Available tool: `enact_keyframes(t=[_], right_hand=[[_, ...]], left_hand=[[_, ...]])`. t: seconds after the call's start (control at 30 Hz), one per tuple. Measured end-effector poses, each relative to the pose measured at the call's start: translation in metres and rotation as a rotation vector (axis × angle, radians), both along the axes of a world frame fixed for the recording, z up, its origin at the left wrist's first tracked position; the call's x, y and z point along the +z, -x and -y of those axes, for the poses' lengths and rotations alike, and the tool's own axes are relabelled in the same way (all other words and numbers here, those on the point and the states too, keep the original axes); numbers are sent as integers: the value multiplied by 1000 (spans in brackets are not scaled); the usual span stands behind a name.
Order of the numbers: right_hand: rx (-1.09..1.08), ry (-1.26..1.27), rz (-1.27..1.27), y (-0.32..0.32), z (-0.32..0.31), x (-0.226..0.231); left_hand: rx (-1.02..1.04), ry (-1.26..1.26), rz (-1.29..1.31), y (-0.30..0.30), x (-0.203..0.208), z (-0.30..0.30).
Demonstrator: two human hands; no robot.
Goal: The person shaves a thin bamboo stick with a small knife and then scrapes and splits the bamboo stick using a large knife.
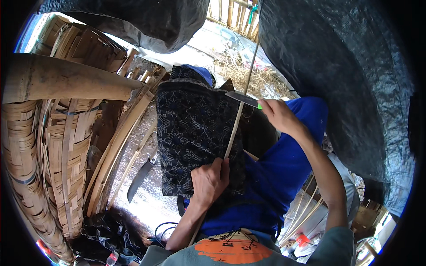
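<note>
My left hand (209, 182) is closed around a long, thin strip (234, 129), probably bamboo. From under my left forearm the strip slants up and away, past my knees. My right hand (280, 116) grips a knife (242, 98) with a dark blade and a bit of green at the handle. The blade lies across the strip, pointing left, well beyond my left hand. A black patterned cloth (191, 133) covers my left leg under the strip. My right leg, in blue trousers (284, 150), is bent out to the side.
A second, broad-bladed knife (141, 179) lies on the floor at my left. Beside it stand woven bamboo panels (66, 164) under a thick bamboo pole (71, 80). Dark plastic sheets (328, 57) hang at the right and far left. Straw (248, 71) lies ahead; thin strips (306, 213) rest at my right.
</note>
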State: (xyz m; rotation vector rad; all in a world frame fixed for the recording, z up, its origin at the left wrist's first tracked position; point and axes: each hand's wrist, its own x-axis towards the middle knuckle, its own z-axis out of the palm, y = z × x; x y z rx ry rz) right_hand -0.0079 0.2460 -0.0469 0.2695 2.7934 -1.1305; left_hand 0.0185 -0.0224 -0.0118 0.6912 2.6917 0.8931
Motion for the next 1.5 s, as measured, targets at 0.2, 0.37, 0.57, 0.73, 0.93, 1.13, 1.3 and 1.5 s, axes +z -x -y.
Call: enact_keyframes(t=[0.2, 0.37, 0.57, 0.73, 0.93, 1.13, 1.3, 1.5], right_hand=[[46, 169, 49, -19, 22, 6], [-165, -2, -105, 17, -6, -12], [-71, 37, -56, -16, 29, -11], [-121, 161, 0, 3, 17, -8], [-89, 81, -68, -14, 39, -14], [-227, 141, 49, 10, -6, -7], [-51, 147, 47, -18, 37, -8], [-181, 90, 13, -19, 30, -8]], left_hand=[[97, -92, 143, 3, 3, 3], [153, -220, 348, 7, 11, 5], [167, -207, 337, 4, 8, 8], [179, -267, 409, 9, 15, 7], [185, -252, 407, 6, 12, 11], [105, -223, 364, 6, 10, 6], [237, -279, 415, 9, 13, 9], [155, -221, 405, 6, 18, 10]])
